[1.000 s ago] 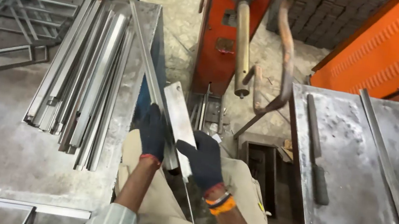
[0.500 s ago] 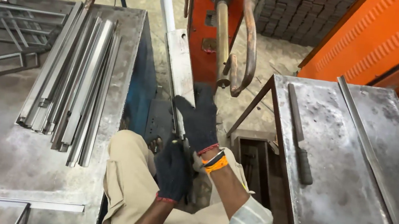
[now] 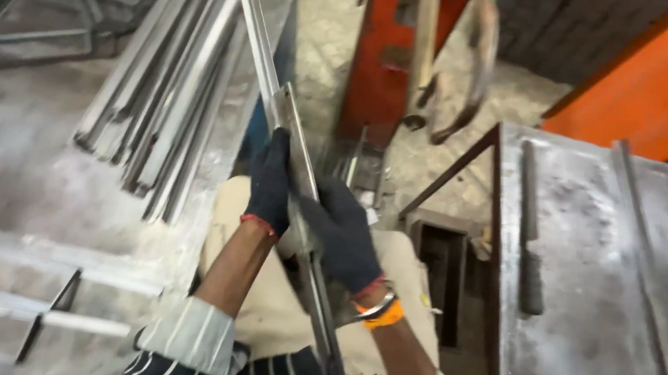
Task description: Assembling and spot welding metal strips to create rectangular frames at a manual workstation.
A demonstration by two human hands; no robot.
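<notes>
The person sits between 2 steel tables with both gloved hands clamped around a long metal strip that runs diagonally from over the knees up toward the left table. The left hand wraps the strip higher up, fingers curled tight round its edge. The right hand, orange bangle at the wrist, grips just below it, also closed on the metal. The 2 hands sit nearly touching, so there's not much spread between the grips.

The strip's far tip hangs right beside the bundle of similar strips lying on the left table, and its near end pokes down past the lap.

Judging from that, handling it well probably means keeping the hands a bit wider apart so the long piece doesn't swing, and watching the far tip so it doesn't clip the pile. The right table holds a flat bar, and the red machine stands straight ahead.
</notes>
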